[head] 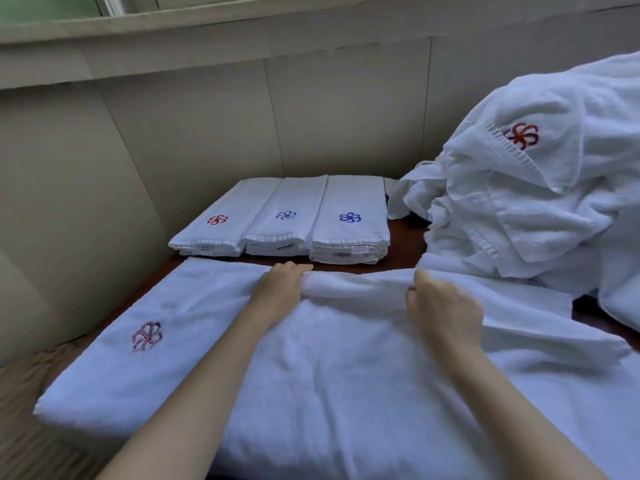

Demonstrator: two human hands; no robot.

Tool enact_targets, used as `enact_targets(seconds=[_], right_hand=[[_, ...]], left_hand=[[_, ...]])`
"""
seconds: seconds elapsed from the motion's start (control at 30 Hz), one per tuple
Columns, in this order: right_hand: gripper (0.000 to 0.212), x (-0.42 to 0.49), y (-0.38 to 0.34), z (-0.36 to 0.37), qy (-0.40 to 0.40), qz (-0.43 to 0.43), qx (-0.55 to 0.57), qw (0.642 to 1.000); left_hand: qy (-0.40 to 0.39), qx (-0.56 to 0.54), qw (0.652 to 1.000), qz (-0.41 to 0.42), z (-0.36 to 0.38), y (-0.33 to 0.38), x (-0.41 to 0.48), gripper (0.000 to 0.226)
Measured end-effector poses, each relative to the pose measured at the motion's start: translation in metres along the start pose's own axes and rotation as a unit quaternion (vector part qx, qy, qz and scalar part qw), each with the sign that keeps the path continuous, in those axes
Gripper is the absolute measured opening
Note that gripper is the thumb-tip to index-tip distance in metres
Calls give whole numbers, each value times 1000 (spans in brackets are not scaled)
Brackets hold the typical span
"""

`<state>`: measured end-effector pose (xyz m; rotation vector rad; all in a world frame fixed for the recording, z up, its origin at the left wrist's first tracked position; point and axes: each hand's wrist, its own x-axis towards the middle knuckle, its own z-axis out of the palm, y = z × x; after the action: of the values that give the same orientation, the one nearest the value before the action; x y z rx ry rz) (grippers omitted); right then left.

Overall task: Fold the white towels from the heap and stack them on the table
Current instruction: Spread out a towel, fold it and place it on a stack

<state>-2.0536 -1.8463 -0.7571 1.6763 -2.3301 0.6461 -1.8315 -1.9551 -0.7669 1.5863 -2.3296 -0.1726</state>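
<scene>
Both hands gripping a white towel's far fold
Left hand [282, 289] and right hand [441, 306] pinch the spread towel [329, 375] at frame centre; 3 folded stacks [280, 216] sit beyond, heap [526, 188] upper right, on the table [408, 247]

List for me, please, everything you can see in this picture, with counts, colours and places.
towel: one, white with a red-and-blue logo at its left end, spread across the near table, far edge bunched up
stacks: three, white folded towels, side by side at the back of the table; left one with a red logo, the other two blue
heap: one, white unfolded towels, a red logo on top, at the right
table: one, dark brown, bare strip showing between stacks and towel
wall: beige panels, behind the table
left hand: one, gripping the towel's far edge
right hand: one, gripping the same edge, further right
</scene>
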Motion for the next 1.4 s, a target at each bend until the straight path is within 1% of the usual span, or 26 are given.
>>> enact_targets(seconds=[0.07,0.1,0.17,0.2,0.27,0.33,0.37,0.4,0.5,0.57,0.6,0.67,0.73,0.8,0.83,0.9,0.93,0.97,1.0,1.1,1.17,1.2,1.27,1.33,1.37,1.4], right_hand=[[12,2,5,-6,90,21,55,994],[11,1,7,-7,124,16,74,989],[7,-2,10,-11,171,-15,95,981],[10,-4,11,-12,175,-30,101,979],[17,-6,16,-11,168,-60,115,977],[21,-4,22,-10,150,-77,133,977],[23,-3,25,-10,132,-79,137,979],[25,-3,27,-9,108,-75,137,982],[29,-3,33,-3,16,-39,123,991],[30,-8,31,-1,-45,-31,87,995],[30,-10,28,0,-65,-31,69,995],[29,-15,21,1,-91,-31,53,994],[28,-18,17,1,-102,-28,55,993],[28,-20,16,1,-101,-20,63,993],[28,-19,17,1,-99,-14,68,993],[27,-17,18,0,-98,3,81,992],[28,-15,19,0,-98,11,86,991],[28,-13,20,0,-98,17,90,991],[29,-11,20,-1,-97,21,93,991],[32,-10,17,-2,-97,26,97,990],[34,-10,14,-4,-103,36,103,989],[35,-9,12,-5,-107,44,108,987],[37,-8,11,-10,-108,49,113,986],[37,-10,9,-16,-109,36,105,988],[37,-12,8,-19,-112,28,99,988],[37,-15,6,-22,-116,19,93,989]], left_hand=[[2,-29,999,-15,-3,0,0,49],[-12,-33,999,-19,-8,1,0,55],[-67,6,998,-12,-17,5,-1,69],[-96,32,995,-13,-20,8,-3,69],[-138,68,988,-29,-24,11,-5,50],[-142,80,986,-46,-29,10,-7,23],[-127,81,987,-57,-32,8,-8,15],[-98,78,989,-72,-35,4,-9,12],[43,61,986,-150,-43,-14,-15,12],[116,48,966,-225,-45,-31,-20,17],[133,31,955,-264,-46,-39,-22,20],[156,-19,937,-311,-44,-53,-29,17],[193,-54,927,-316,-41,-59,-33,11],[260,-90,917,-290,-38,-57,-34,9],[297,-123,906,-274,-39,-55,-32,14],[339,-208,885,-242,-42,-55,-26,34],[342,-245,878,-229,-43,-56,-25,42],[333,-265,878,-220,-44,-58,-24,46],[319,-264,885,-213,-44,-61,-25,45],[277,-207,917,-197,-43,-68,-30,33],[250,-179,928,-212,-48,-75,-34,26],[243,-199,923,-223,-53,-80,-36,23],[233,-286,896,-248,-65,-90,-46,17],[255,-335,860,-288,-72,-98,-58,10],[272,-339,844,-314,-75,-99,-63,9],[297,-337,827,-339,-76,-102,-68,13]])
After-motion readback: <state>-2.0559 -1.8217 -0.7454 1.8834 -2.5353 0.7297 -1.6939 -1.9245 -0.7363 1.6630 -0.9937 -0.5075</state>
